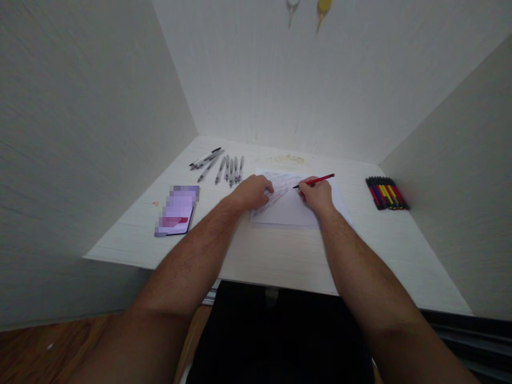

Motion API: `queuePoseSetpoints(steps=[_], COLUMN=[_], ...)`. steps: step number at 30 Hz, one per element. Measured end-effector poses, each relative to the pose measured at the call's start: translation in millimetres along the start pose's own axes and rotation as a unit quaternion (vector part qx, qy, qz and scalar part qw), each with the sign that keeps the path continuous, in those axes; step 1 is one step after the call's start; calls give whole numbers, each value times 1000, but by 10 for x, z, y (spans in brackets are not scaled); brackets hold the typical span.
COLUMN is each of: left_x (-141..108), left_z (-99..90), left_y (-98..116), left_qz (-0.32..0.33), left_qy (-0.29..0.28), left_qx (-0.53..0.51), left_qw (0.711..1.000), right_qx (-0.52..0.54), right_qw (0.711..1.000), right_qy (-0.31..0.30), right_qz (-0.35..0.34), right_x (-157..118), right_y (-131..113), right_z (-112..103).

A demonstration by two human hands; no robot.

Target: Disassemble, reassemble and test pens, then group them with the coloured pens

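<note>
A sheet of white paper (286, 210) lies on the desk in front of me, its upper left part covered with reddish and greyish scribbled marks. My left hand (254, 192) rests on the paper's left side, fingers loosely bent with a gap by the thumb, gripping nothing I can see. In my right hand (318, 194) is a red pen (323, 178) with a black tip, closed between thumb and fingers. The pen slants, its tip at or just above the sheet near the edge of the marked area.
Several clear-barrelled pens (231, 169) lie at the back left of the desk (276, 256). A phone (180, 210) with a lit screen is nearer on the left. Several black, blue, yellow and red pens (386, 193) are lined up at right. Partition walls (280, 80) enclose the desk.
</note>
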State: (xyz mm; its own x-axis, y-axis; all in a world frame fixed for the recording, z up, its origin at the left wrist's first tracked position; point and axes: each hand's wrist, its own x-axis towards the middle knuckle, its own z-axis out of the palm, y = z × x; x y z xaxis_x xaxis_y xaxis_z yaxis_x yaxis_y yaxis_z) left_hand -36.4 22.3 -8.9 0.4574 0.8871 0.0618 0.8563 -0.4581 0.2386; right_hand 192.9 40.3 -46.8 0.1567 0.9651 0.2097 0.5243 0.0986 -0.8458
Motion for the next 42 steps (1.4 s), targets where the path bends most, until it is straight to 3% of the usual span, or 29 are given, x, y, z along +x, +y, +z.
queuePoseSetpoints(steps=[14, 21, 27, 34, 39, 42], left_x=[6, 9, 15, 14, 14, 13], left_z=[17, 26, 31, 31, 40, 41], left_y=[-13, -28, -28, -28, -30, -31], left_qz=[-6, 5, 4, 2, 2, 2], left_qy=[2, 8, 7, 9, 12, 12], left_qx=[-6, -4, -6, -15, -13, -10], left_qw=[1000, 1000, 1000, 1000, 1000, 1000], right_qx=[19, 20, -29, -15, -52, -32], right_qw=[1000, 998, 999, 999, 998, 999], right_qy=[5, -52, 25, -25, 29, 18], right_qz=[-6, -27, -10, -25, -11, -17], right_x=[-33, -74, -10, -81, -60, -65], right_y=[-40, -86, -9, -139, -149, -118], right_z=[-7, -29, -2, -26, -29, -19])
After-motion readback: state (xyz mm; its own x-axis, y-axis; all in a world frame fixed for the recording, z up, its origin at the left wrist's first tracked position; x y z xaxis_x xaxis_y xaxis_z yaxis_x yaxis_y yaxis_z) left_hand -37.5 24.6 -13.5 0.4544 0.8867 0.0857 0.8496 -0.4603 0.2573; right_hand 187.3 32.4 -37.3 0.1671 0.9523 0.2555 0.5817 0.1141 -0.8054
